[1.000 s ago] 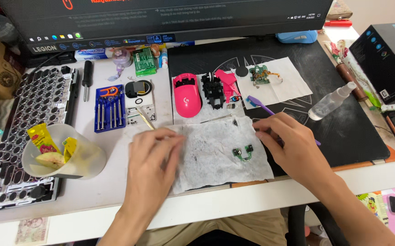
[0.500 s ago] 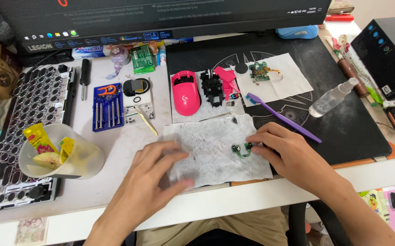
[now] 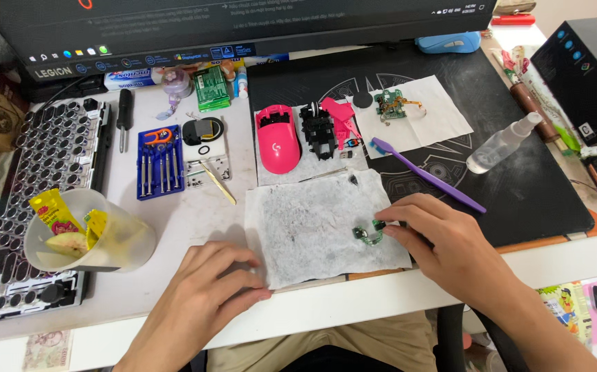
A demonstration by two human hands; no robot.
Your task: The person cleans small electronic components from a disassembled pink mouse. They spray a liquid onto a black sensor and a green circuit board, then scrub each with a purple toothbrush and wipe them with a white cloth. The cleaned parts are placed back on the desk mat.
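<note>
On grey-stained white paper towel | right hand pinches small green circuit board | left hand flat, released | board likely light, stiff, fragile: grip edges.

The paper towel is white with grey, dirty smudges. The little circuit board on it is green. The mouse shell is bright pink with a black stripe. The toothbrush is purple. The screwdriver case is blue. The mat is black with thin pale lines. The bench is white. The snack packet is yellow and red.
</note>
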